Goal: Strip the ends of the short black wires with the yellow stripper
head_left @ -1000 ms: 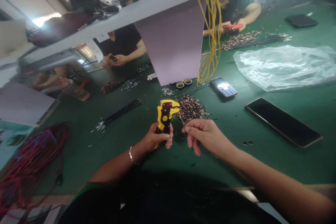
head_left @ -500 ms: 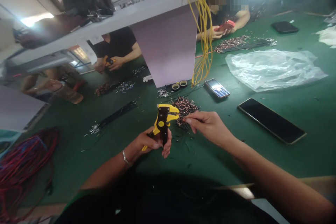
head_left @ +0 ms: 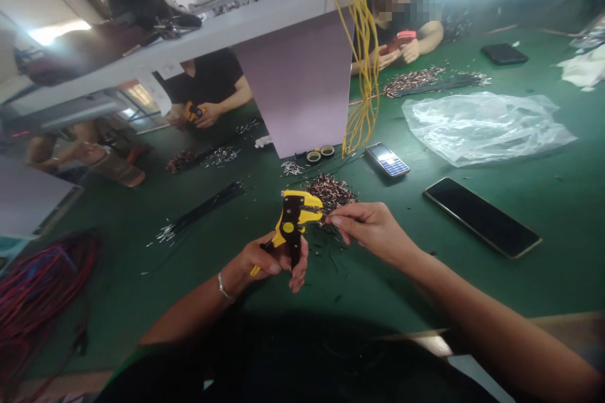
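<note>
My left hand (head_left: 269, 259) grips the handles of a yellow and black wire stripper (head_left: 293, 217), held upright over the green table (head_left: 189, 252). My right hand (head_left: 371, 230) pinches a short thin wire piece at its fingertips, right beside the stripper's jaws. Just behind both hands lies a pile of short cut wire pieces (head_left: 331, 192). Small black scraps are scattered on the table below the hands.
A black smartphone (head_left: 482, 217) and a small keypad phone (head_left: 387, 159) lie to the right, with a clear plastic bag (head_left: 482, 126) beyond. Yellow wires (head_left: 362, 63) hang from a shelf. Red cables (head_left: 33, 289) pile at left. Other people work across the table.
My right hand moved up and left, bringing its fingertips to the stripper's jaws. My left hand tilted the stripper and loosened its handles slightly. The view shifted a little.
</note>
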Motion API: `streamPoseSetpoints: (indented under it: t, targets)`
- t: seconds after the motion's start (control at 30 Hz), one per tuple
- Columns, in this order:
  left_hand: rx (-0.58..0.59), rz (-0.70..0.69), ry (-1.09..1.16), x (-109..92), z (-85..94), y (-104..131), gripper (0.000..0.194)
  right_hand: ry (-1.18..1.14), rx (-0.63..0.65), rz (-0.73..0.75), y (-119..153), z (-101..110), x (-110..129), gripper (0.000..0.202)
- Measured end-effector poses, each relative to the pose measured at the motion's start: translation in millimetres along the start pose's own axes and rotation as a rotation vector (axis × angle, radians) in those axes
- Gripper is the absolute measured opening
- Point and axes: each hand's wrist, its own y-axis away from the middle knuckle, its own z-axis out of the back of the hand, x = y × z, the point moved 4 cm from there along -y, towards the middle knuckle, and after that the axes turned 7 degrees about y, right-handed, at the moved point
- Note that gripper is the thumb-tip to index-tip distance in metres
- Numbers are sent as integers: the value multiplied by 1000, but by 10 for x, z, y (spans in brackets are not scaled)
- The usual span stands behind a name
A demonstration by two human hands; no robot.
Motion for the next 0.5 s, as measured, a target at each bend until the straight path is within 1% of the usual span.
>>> streamPoseSetpoints:
  t: [0.2,0.5]
  targets:
    - [-2,-13,14,7,5,11,46,-34,16,-16,4,-9,10,21]
    - [5,-21,-1,14,7,16,39,-42,20,-5,4,-13,10,23]
